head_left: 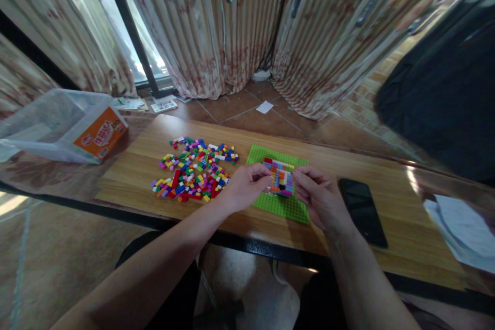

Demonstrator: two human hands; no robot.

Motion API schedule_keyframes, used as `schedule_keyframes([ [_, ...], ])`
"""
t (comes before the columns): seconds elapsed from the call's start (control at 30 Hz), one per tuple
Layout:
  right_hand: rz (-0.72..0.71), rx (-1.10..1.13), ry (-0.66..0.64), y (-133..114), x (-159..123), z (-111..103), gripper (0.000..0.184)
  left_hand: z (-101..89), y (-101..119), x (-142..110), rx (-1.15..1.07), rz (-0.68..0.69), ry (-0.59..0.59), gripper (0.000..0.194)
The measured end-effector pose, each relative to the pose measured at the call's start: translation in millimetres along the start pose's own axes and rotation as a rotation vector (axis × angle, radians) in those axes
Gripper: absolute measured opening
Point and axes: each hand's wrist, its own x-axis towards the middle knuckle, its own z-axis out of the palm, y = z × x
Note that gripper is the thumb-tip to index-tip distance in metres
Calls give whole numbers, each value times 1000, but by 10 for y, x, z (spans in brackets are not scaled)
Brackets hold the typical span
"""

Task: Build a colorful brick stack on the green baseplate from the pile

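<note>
A green studded baseplate (257, 154) lies on the wooden board. Over its middle is a block of many-coloured toy bricks (279, 176), with red, orange, yellow, grey and purple rows. My left hand (247, 185) is closed at the left side of the block, thumb and forefinger together. At its upper right side my right hand (319, 193) pinches with thumb and forefinger. Whatever sits between the fingertips of either hand is too small or hidden to name. Left of the baseplate, loose toy bricks (193, 172) are spread in a wide pile, partly behind my left forearm.
A black phone (363, 211) lies on the wooden board (127, 180) to the right of my right hand. White papers (464, 227) are at the far right. A clear plastic bin (58, 129) with an orange label stands at the left. Curtains (216, 31) hang behind.
</note>
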Motion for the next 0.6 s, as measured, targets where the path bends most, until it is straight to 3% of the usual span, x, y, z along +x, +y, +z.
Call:
schedule_keyframes([
  [0.17,-161,-236,-40,37,-41,62,16,21,109,-30,-235,-194,-22,12],
  [0.33,-258,-499,-103,79,-65,58,17,1,124,-42,-449,-291,-40,19],
  [0.6,-417,-699,11,117,-84,65,13,8,109,-57,-635,-393,-74,26],
])
